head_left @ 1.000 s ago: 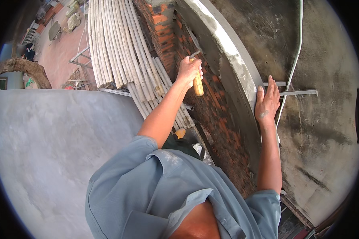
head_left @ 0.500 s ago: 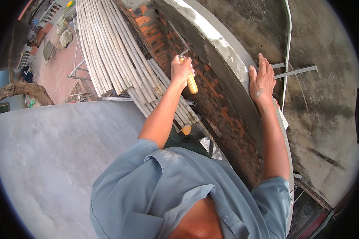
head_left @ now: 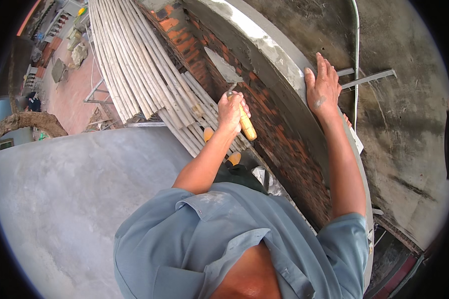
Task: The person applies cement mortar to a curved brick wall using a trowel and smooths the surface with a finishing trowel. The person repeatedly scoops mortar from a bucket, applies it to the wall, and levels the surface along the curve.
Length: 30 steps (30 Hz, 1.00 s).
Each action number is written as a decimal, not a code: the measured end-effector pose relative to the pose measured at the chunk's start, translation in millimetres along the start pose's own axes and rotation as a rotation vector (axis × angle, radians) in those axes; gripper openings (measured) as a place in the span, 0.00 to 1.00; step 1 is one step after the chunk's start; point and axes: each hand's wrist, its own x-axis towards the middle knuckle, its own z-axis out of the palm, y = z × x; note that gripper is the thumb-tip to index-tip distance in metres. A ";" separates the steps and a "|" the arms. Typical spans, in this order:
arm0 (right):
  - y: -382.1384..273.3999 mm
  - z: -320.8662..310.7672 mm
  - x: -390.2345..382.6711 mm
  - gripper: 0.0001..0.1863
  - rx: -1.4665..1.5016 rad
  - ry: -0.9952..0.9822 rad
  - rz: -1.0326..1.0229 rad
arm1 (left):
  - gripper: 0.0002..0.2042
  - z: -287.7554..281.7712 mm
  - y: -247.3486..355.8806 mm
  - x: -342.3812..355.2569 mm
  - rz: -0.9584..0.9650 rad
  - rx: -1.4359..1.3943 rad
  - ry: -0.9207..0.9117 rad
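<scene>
My left hand [head_left: 232, 110] is shut on the yellow wooden handle of a trowel [head_left: 245, 125]. Its grey blade [head_left: 223, 67] points up and lies against the red brick wall [head_left: 284, 144], just under the wall's wet grey mortar cap [head_left: 264, 47]. My right hand [head_left: 323, 89] lies flat, fingers together, on the outer edge of that cap, holding nothing. Both forearms reach up from my blue shirt at the bottom of the view.
A platform of pale round poles [head_left: 134, 65] runs under the wall on the left, with my orange shoes [head_left: 233, 158] on it. A grey rendered surface [head_left: 60, 209] fills the lower left. Metal bars [head_left: 369, 78] and a thin pipe [head_left: 355, 50] lie beyond the wall.
The trowel's blade now shows against the bricks, with my left hand slightly lower. My right hand has shifted along the cap edge. The view has tilted a little.
</scene>
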 end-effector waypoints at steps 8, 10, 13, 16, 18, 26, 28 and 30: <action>0.1 0.6 -0.6 0.34 -0.001 0.020 -0.014 | 0.10 57.4 -26.5 -20.9 -0.101 -0.027 -0.026; 0.1 0.7 -0.6 0.34 -0.002 0.029 -0.021 | 0.10 72.6 -17.1 -32.8 -0.100 0.019 0.005; 0.2 1.1 -0.7 0.34 0.000 0.033 -0.019 | 0.10 89.5 -2.1 -48.6 -0.023 0.016 -0.055; 0.4 1.8 -0.6 0.34 0.005 0.050 -0.031 | 0.10 94.1 6.7 -59.4 -0.016 0.001 -0.064; 0.5 2.6 -0.1 0.34 -0.016 0.051 -0.025 | 0.09 92.8 6.1 -61.7 -0.026 -0.019 -0.067; 1.7 1.8 1.7 0.35 -0.013 0.013 -0.010 | 0.09 51.0 6.3 -52.5 0.017 -0.124 -0.272; 2.2 1.9 1.5 0.35 -0.008 0.008 -0.003 | 0.10 47.3 14.7 -42.1 -0.007 -0.023 -0.127; 2.4 2.0 1.2 0.34 -0.007 0.010 -0.007 | 0.09 54.9 20.3 -28.8 0.057 0.058 -0.094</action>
